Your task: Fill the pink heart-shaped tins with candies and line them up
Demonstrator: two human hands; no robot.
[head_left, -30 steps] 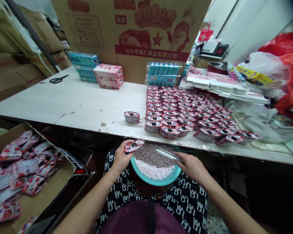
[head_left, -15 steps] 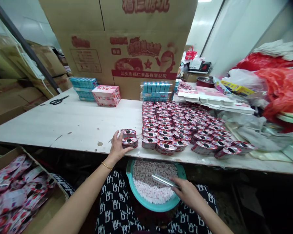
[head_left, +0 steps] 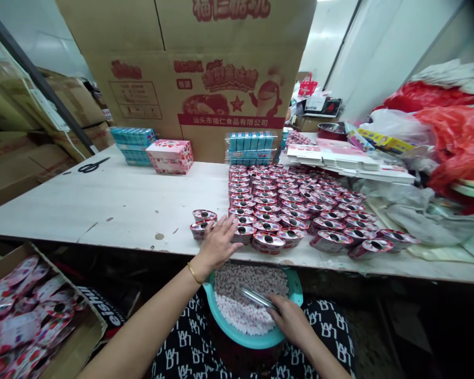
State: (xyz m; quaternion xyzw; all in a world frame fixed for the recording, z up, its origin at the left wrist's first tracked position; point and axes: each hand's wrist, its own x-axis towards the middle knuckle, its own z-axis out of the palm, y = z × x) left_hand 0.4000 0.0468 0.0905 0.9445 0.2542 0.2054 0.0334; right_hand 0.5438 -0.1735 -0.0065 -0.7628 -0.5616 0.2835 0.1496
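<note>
My left hand (head_left: 218, 241) is at the table's front edge, fingers stretched out. Its fingertips reach the left side of a pink oval candy container (head_left: 244, 232) with a round dark hole in its top; firm contact cannot be made out. Two similar containers (head_left: 204, 215) stand just left of that hand, partly hidden by it. In my right hand (head_left: 288, 315) is a slim shiny metal scoop (head_left: 256, 297), angled over a turquoise basin (head_left: 237, 337). Small pale pink and white candies (head_left: 247, 316) fill the basin, which sits between my knees.
Rows of matching containers (head_left: 296, 205) cover the table's middle right. Behind them stand blue packs (head_left: 250, 147), a pink box (head_left: 169, 156) and a large carton (head_left: 229, 68). Scissors (head_left: 94, 165) lie far left. An open carton of printed pink packs (head_left: 27, 321) is at lower left.
My left hand has moved right, from the two separate containers to the front of the rows. Those two stay standing on the table. The right hand and scoop have shifted slightly left and down.
</note>
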